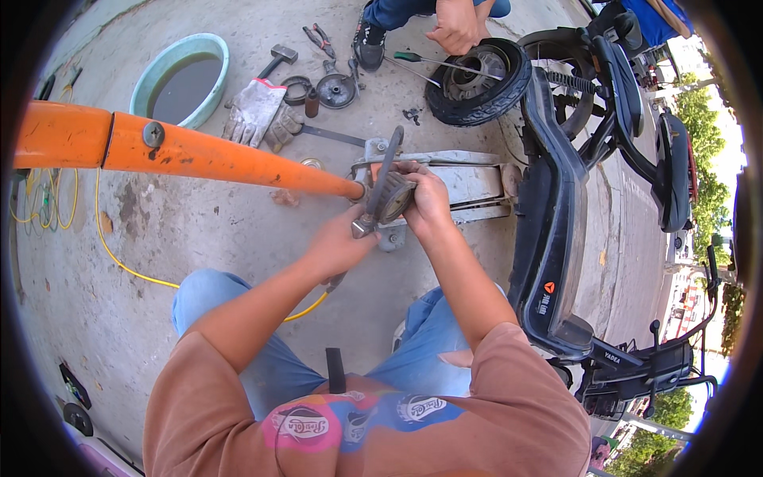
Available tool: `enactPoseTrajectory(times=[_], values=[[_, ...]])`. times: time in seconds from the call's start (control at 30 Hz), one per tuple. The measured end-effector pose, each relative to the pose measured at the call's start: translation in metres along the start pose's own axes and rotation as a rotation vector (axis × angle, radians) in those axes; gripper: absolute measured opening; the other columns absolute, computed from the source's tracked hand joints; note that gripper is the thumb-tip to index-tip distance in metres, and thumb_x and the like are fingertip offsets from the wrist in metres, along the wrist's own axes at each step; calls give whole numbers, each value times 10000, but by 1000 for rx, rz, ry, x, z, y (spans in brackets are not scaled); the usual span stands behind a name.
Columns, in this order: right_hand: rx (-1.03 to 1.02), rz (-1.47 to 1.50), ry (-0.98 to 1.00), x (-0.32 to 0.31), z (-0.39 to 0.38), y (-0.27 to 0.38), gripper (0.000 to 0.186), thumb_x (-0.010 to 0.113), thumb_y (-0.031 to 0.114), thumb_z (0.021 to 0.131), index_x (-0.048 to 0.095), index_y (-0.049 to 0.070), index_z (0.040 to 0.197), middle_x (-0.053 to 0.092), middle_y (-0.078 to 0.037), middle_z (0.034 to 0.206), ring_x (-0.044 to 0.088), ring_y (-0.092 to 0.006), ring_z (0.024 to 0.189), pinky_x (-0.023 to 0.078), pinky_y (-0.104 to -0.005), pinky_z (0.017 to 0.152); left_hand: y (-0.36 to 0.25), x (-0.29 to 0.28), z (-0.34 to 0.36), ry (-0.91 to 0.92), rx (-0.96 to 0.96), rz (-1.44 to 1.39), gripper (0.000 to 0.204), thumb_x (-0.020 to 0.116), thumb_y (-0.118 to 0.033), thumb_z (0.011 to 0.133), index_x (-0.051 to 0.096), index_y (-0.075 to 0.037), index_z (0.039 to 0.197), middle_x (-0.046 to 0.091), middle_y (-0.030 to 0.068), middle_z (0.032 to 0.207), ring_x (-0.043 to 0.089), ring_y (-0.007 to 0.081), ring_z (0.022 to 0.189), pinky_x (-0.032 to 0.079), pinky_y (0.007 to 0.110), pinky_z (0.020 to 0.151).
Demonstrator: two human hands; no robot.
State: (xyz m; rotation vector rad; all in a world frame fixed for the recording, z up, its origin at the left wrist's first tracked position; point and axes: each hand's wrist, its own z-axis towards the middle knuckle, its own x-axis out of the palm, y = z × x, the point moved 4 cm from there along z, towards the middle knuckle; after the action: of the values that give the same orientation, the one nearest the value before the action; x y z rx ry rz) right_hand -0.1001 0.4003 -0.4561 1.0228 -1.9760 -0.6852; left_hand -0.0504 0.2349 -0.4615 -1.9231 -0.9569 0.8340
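Note:
Between my hands is a tyre inflator gun (391, 196) with a round gauge in a dark ribbed cover and a short black hose curving up from it. My left hand (340, 242) is closed round its handle, by a metal fitting. My right hand (429, 199) has its fingers wrapped on the right side of the gauge; the dial's face is mostly hidden. A yellow air hose (306, 312) runs up to the grip below my left hand. Just beneath my hands lies a floor jack (477, 181) with a long orange handle (238, 163) reaching left.
A scooter (556, 199) fills the right side. At the back a person's hand (455, 28) is above a wheel (479, 79) with a screwdriver (445, 63) across it. A basin of murky water (214, 103), work gloves (253, 115), a hammer (282, 56) and pliers (320, 41) are back left.

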Motion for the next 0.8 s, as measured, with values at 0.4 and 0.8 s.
enactPoseTrajectory(times=[0.4, 0.8], values=[[12, 30, -13, 3, -1, -1, 260, 394, -78, 828, 500, -70, 1065, 611, -190, 1046, 636, -257, 943, 548, -374, 848, 3, 0, 2, 10, 20, 58, 596, 671, -300, 813, 501, -63, 1333, 675, 154, 871, 663, 282, 840, 492, 382, 763], [14, 27, -16, 4, 0, 0, 266, 377, -83, 838, 512, -93, 1067, 561, -183, 1087, 609, -277, 986, 530, -419, 894, 1, -2, 2, 8, 18, 61, 585, 667, -288, 818, 501, -66, 1333, 669, 137, 855, 657, 268, 817, 490, 379, 750]])
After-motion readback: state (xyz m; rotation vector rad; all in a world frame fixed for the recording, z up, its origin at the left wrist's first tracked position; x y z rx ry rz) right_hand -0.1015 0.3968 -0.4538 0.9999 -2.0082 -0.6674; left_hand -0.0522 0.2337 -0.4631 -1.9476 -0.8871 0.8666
